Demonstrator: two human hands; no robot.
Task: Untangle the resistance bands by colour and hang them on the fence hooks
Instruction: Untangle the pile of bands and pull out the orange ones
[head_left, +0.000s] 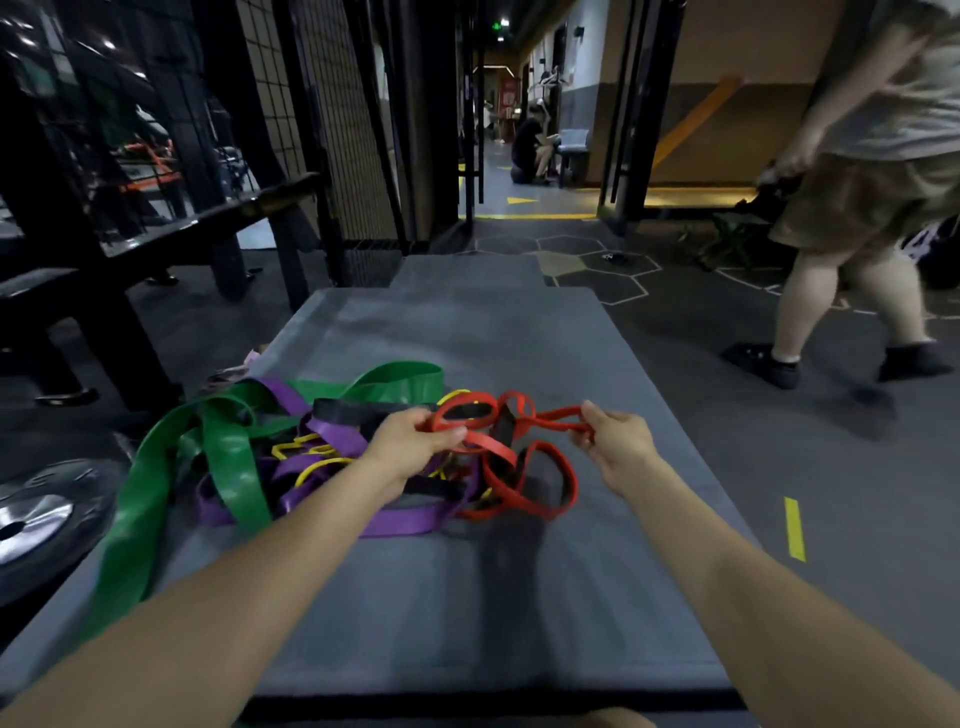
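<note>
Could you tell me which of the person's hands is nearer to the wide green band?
Left. The left hand grips red band loops just right of the green band. The right hand pinches a red strand farther right, across the tangle.

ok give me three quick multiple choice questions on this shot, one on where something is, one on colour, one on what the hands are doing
1. Where does the wide green rubber band lie in the pile?
A. on its left side
B. on its right side
C. hung on the fence

2. What colour is the band that both hands hold?
A. yellow
B. red
C. purple

3. What state is the right hand in?
A. flat on the mat
B. hanging idle
C. pinching a band

Answers:
1 A: the wide green rubber band sprawls on the left of the tangle on the grey padded mat.
2 B: the left hand and the right hand both hold the thin red rubber band.
3 C: its grip closes on a red strand.
</note>
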